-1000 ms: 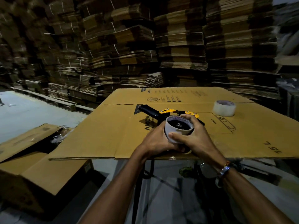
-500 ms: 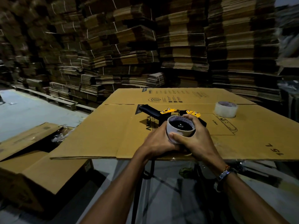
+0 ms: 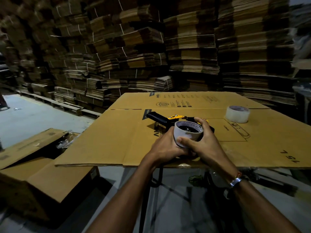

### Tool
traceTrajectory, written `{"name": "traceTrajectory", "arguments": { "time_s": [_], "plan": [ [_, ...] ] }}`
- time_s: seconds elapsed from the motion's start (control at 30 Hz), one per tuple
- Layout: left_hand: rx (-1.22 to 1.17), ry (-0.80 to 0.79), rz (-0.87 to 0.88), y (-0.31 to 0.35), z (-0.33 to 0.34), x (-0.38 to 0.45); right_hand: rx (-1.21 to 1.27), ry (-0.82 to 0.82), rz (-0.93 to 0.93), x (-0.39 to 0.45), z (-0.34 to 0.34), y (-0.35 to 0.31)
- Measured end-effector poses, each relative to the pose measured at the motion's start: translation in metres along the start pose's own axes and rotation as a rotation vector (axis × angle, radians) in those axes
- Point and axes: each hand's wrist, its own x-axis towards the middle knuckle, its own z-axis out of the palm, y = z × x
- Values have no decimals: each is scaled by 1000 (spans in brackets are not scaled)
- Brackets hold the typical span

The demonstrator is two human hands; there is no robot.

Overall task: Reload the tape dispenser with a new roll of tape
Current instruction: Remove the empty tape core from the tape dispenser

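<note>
A: Biggest first. Stacks of flat cartons (image 3: pixel 185 47) fill the top of the frame. A flattened cardboard sheet (image 3: pixel 117 140) covers the table, centre to right. An open box (image 3: pixel 42 174) sits lower left.

B: Dispenser?

A: Tape dispenser (image 3: pixel 161 118) lies flat on the sheet at centre, black handle pointing upper left, yellow parts in the middle. Its near end is hidden behind the hands.

B: And the rolls?

A: Two. One tape roll (image 3: pixel 187 135) at centre, core opening facing up, sitting on or over the dispenser. I can't tell which. The spare roll (image 3: pixel 237 114) stands alone on the sheet at right, well apart.

B: Grip?

A: Left hand (image 3: pixel 165 147) wraps the roll's left side. Right hand (image 3: pixel 204 145) wraps the near and right side, thumb across the front wall, fingers over the far rim. Both closed snugly around it.

B: Risks?

A: My read: the roll goes on crooked if pressed unevenly, so it jams on the hub. The dispenser isn't pinned separately, so it could slide on the smooth cardboard. Fingers near the cutter end could get nicked. Wrong winding direction means the sticky side faces wrong.
</note>
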Motion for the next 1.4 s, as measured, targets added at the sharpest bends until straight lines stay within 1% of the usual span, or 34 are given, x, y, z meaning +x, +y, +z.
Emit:
{"name": "traceTrajectory", "arguments": {
  "time_s": [0.13, 0.27, 0.37, 0.53, 0.67, 0.83, 1.1, 1.2, 1.4],
  "plan": [
    [24, -6, -40, 0, 1, -1, -73, -9, 19, 0, 1, -1],
    [50, -18, 0, 6, -1, -3, -120, -16, -13, -1, -2, 2],
    [50, -23, 26, 9, -1, -5, -108, -40, -34, -2, -8, 1],
    [34, -2, 40, 8, 1, -5, -27, -66, -1, -3, -13, 0],
    [7, 31, 21, 5, 2, -5, 26, -26, 9, -3, -10, -2],
    [14, 65, -5, 4, 2, -6, 6, 21, -5, -2, -3, -2],
    [50, 35, 8, 5, 3, -7, -86, 106, -53, -9, 5, -5],
    [21, 29, 13, 6, 1, -8, -32, 107, -41, -8, 2, -4],
    [20, 25, 8, 3, 1, -7, 104, 35, 9, -7, -6, -5]
  ]
}}
